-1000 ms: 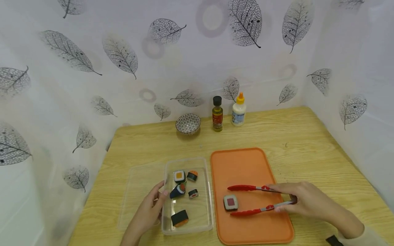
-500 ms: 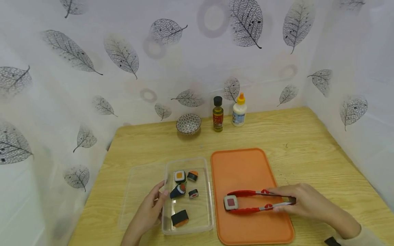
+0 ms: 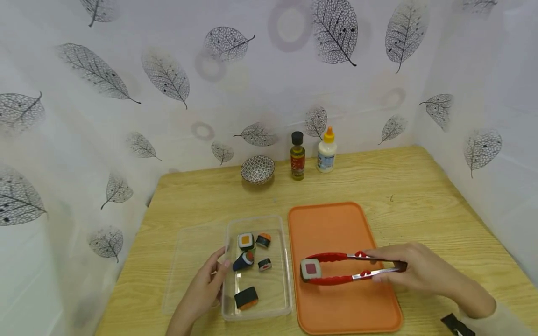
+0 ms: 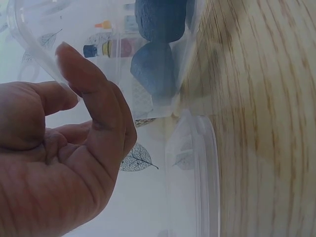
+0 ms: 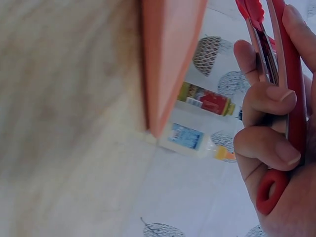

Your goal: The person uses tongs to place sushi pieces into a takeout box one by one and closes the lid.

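Clasping red-tipped metal tongs [image 3: 334,280], the right grip [image 3: 420,269] nips a square, maroon-centred white sushi roll [image 3: 311,269] over the orange rectangular tray [image 3: 336,233]; slackened pressure could drop it (left grip [image 3: 206,282] pinches the clear plastic box [image 3: 287,266]).

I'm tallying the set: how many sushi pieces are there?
6 visible: white square between the tongs; in the clear container, yellow-centred square, orange-topped roll, cone, small red-centred roll, dark-wrapped block.
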Available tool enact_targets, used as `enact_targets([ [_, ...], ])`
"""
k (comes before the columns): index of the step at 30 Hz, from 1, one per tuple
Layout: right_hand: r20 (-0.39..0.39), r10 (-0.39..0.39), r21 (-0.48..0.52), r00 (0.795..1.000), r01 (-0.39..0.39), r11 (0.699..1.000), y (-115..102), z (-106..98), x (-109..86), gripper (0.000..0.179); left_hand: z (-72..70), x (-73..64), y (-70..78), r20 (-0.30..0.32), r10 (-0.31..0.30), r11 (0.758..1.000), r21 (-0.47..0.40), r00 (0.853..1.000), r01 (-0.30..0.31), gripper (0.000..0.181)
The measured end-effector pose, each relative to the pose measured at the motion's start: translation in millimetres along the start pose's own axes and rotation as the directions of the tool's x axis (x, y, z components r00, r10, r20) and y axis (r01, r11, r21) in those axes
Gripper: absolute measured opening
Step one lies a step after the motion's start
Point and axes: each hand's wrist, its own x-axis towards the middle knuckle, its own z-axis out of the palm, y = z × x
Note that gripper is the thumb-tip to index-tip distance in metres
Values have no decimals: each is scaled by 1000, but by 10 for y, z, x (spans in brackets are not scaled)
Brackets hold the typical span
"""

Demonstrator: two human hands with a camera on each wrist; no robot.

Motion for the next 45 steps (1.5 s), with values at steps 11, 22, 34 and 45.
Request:
enact_targets([
  [11,81,-93,16,992,92,996,-157,-140,461,51,3,8,14,-4,8,1000,24,1000,-8,55],
  [22,227,-198,-92,954,223,970,-392,-50,995,43,19,2,15,-7,14,999,33,1000,-14,54],
  [34,427,-112,-184,897,207,961,-688,-54,1470,43,28,32,5,-5,31,999,29,1000,-31,56],
  [45,542,-34,-297,840,230,927,-945,46,1737,39,25,8,18,-6,1,1000,28,1000,-1,54],
])
